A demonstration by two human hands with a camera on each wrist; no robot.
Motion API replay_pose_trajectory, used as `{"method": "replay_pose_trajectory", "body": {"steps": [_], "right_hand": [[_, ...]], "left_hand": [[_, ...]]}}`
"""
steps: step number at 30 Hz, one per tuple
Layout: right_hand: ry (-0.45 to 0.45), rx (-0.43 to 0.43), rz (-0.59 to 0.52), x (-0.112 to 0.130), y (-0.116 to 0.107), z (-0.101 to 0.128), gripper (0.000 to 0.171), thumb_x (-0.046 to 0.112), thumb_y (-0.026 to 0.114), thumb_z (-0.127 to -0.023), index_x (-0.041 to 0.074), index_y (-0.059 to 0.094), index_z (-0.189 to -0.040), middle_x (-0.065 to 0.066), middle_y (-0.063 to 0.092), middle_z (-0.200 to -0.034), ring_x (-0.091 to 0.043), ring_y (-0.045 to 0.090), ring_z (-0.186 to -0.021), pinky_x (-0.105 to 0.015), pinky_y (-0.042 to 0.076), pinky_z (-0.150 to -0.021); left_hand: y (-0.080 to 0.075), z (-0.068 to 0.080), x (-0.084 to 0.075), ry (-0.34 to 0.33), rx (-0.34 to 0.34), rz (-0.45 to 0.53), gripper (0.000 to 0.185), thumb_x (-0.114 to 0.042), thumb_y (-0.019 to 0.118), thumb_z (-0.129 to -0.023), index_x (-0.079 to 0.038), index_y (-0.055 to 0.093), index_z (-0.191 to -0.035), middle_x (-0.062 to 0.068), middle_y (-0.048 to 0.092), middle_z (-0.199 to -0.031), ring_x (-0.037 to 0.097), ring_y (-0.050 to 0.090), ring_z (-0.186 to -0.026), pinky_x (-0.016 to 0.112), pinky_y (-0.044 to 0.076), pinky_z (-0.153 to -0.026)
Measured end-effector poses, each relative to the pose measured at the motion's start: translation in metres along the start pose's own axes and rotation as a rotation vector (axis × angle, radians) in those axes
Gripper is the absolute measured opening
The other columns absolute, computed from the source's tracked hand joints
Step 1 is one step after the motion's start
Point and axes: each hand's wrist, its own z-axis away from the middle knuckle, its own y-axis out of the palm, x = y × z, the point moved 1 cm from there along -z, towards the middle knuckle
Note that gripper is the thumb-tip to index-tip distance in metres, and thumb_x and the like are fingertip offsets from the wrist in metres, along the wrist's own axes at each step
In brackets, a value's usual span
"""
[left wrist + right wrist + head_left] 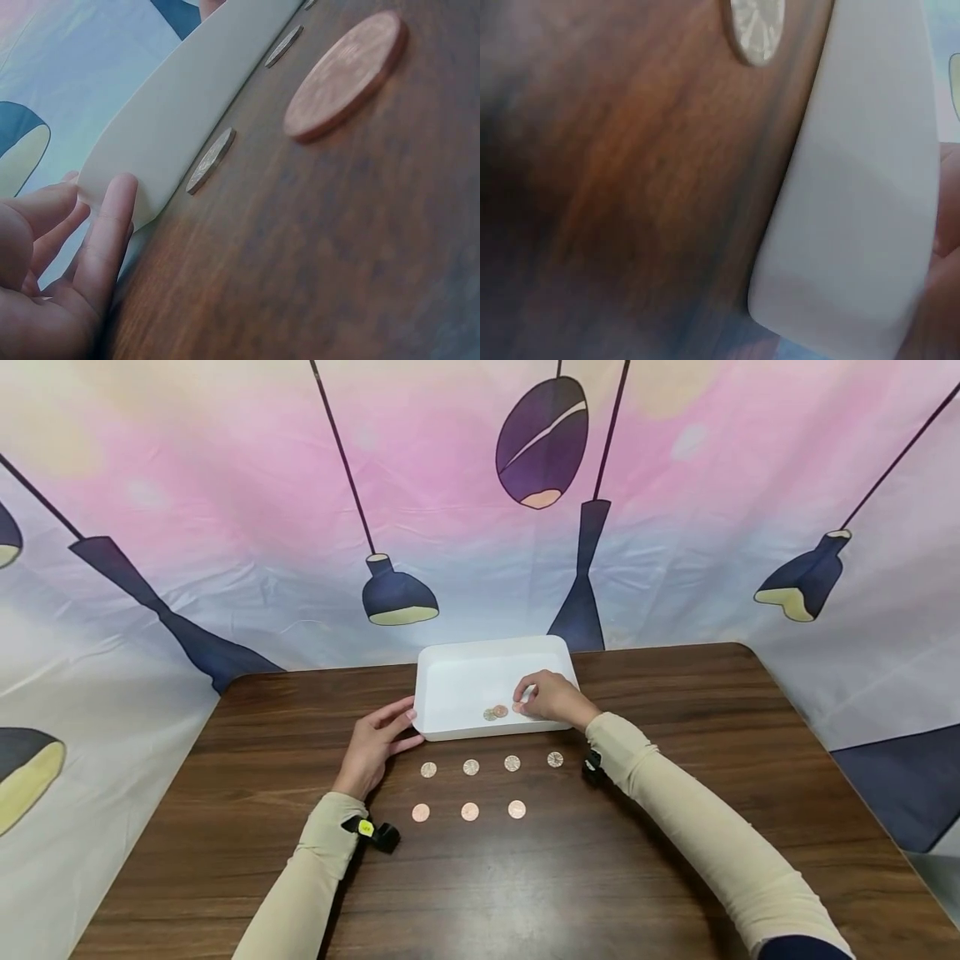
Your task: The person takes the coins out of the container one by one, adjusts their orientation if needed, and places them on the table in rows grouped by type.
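Note:
A white tray [457,681] lies on the table, with two overlapping coins [500,712] near its front wall. My right hand [555,697] reaches over the tray's front right side and pinches a coin [517,707] between thumb and fingertips, just right of that pair. In the right wrist view the tray wall hides most of this hand. At the tray's front left corner, my left hand [367,752] rests with fairly straight fingers [112,217] touching the outer wall. In front of the tray lie two rows of coins: several silvery-brown ones [512,763] behind, three copper ones [469,812] nearer.
The dark wooden table [637,877] extends around the tray. Behind it hangs a pastel cloth [247,527] printed with lamps. Each wrist bears a small black camera, the left one [386,837] beside the near row of coins.

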Motion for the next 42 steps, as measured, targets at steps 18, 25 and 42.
{"method": "replay_pose_trajectory", "body": {"steps": [18,25,42], "right_hand": [[-0.005,0.044,-0.225,-0.006,0.0,-0.017,0.032,-0.001,0.072,-0.097,0.004,0.075,-0.128,-0.005,0.057,-0.082,-0.008,0.032,-0.044,-0.023,0.033,-0.044],[-0.005,0.025,-0.115,-0.003,-0.001,-0.019,0.02,0.003,0.073,-0.099,0.006,0.076,-0.118,-0.004,0.055,-0.084,-0.008,0.035,-0.045,-0.021,0.035,-0.044],[-0.143,0.126,0.097,-0.004,-0.002,-0.018,0.029,0.008,0.067,-0.099,0.006,0.064,-0.128,-0.012,0.057,-0.103,-0.023,0.05,-0.083,-0.033,0.045,-0.075]], "left_hand": [[-0.002,0.001,-0.001,0.0,0.0,0.007,0.046,-0.011,0.065,-0.106,-0.001,0.057,-0.151,0.023,0.053,-0.151,0.018,0.071,-0.112,0.034,0.064,-0.092],[0.0,0.002,-0.002,0.004,0.006,0.007,0.046,-0.011,0.066,-0.106,-0.001,0.057,-0.151,0.022,0.052,-0.152,0.02,0.069,-0.117,0.034,0.064,-0.093],[0.0,0.001,0.001,0.003,0.003,0.019,0.048,-0.011,0.067,-0.105,-0.001,0.056,-0.151,0.021,0.052,-0.152,0.018,0.069,-0.116,0.035,0.064,-0.093]]}}
